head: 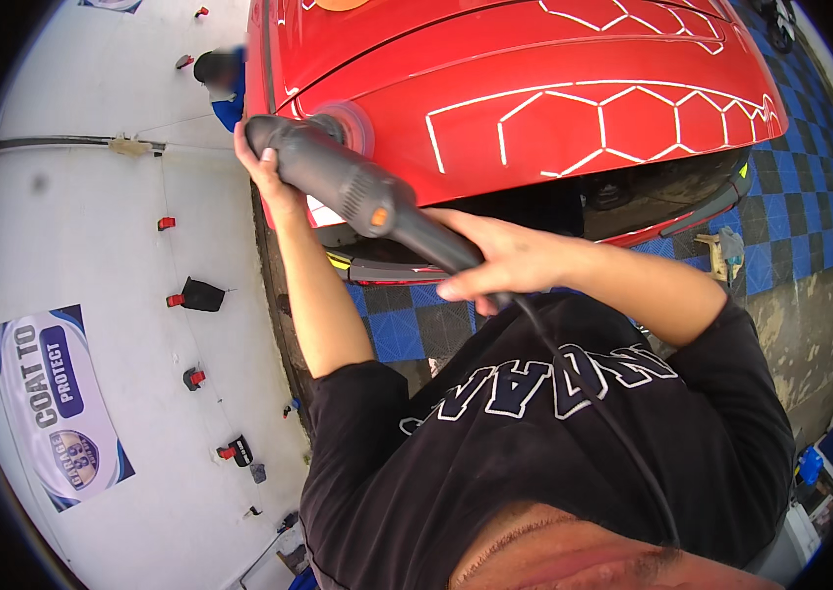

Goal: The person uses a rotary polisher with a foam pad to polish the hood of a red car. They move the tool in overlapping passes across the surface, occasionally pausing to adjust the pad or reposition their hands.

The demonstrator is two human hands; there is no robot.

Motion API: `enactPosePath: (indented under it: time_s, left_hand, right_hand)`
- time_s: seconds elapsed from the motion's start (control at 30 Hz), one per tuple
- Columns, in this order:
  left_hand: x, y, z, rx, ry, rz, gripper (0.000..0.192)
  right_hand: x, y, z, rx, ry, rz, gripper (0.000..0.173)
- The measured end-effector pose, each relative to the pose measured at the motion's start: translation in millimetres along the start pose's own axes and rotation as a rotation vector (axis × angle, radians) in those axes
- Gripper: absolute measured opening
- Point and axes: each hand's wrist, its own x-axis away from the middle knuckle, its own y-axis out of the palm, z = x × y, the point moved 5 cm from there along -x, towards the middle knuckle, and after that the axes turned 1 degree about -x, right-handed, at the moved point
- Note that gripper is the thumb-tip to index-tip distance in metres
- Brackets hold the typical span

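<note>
A dark grey rotary polisher [343,177] spans both my hands, tilted across the view. Around its head end wraps my left hand [269,173], with the thumb on the housing. My right hand [512,254] grips the narrower rear handle, near where a black power cord [601,398] leaves and runs down over my dark shirt. The polisher's round pad [359,129] is blurred and lies against or just over a glossy red car panel [475,88], near its left edge; contact cannot be made out. Hexagonal light lines reflect in the paint.
Another person [228,85] is beyond the car's left side. A white wall [114,258] on the left carries several red clips and a printed banner [62,405]. Blue and black floor tiles [785,221] surround the car. A small stool [722,254] stands at right.
</note>
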Motion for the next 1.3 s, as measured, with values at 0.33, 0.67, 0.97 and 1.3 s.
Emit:
enactPosePath:
  time_s: [0.33,0.67,0.97,1.3]
  left_hand:
    - [65.6,195.3,18.7,-0.172,0.147,-0.233,0.102]
    - [75.3,320.7,10.0,0.064,-0.096,-0.512,0.094]
    - [36.7,273.1,-17.3,0.239,0.155,-0.468,0.089]
    - [2.5,102.5,7.8,-0.171,0.22,-0.007,0.084]
  right_hand:
    - [160.9,-47.5,42.6,0.03,0.012,0.435,0.095]
    - [227.5,-72.6,54.2,-0.073,-0.044,0.758,0.071]
    - [169.9,-61.7,40.2,-0.032,-0.059,0.684,0.076]
    - [57.4,-50.7,-29.6,0.134,0.079,0.291,0.074]
